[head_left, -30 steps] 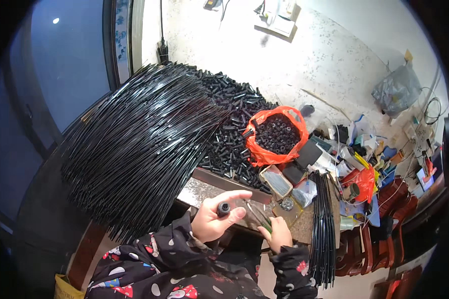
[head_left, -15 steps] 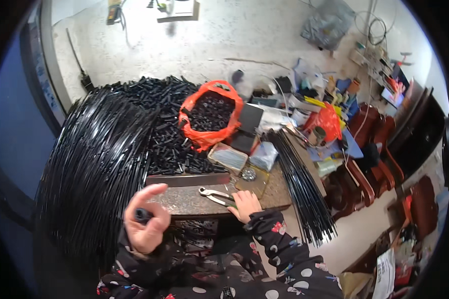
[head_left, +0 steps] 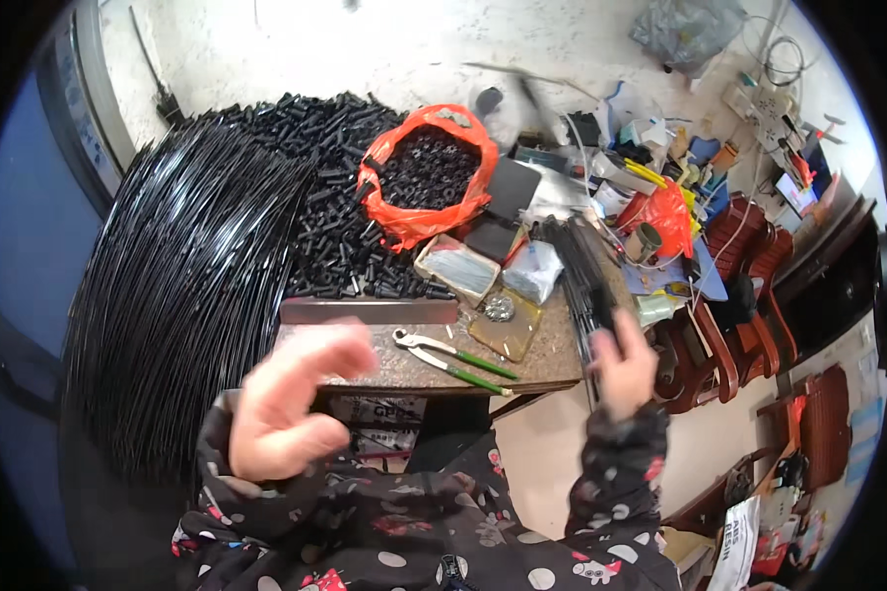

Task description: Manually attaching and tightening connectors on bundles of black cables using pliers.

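My left hand [head_left: 301, 399] hovers over the near left of the table, blurred. Its fingers curve forward, thumb well apart from them, and nothing shows in between. At the table's right edge my right hand [head_left: 624, 369] closes round a bundle of long thin black rods [head_left: 583, 281]. Motion smears the rods, so how many are in its grip cannot be told. Between the hands lie pincers with green handles [head_left: 453, 361], open-jawed on the table. A flat metal bar [head_left: 370, 311] borders a heap of short black tubular pieces [head_left: 340, 246].
A big sheaf of black strands [head_left: 177, 295] hangs over the left side. Behind stands a red plastic bag [head_left: 429, 223] of small black parts. A tray of thin pins [head_left: 458, 268], a clear bag [head_left: 533, 273] and a yellowish plate [head_left: 511, 335] sit mid-table. Wooden chairs [head_left: 744, 345] are at right.
My right hand has left the pincers and moved right onto the rods, which have shifted. My left hand has opened; the dark round piece in it no longer shows. The view has tilted down.
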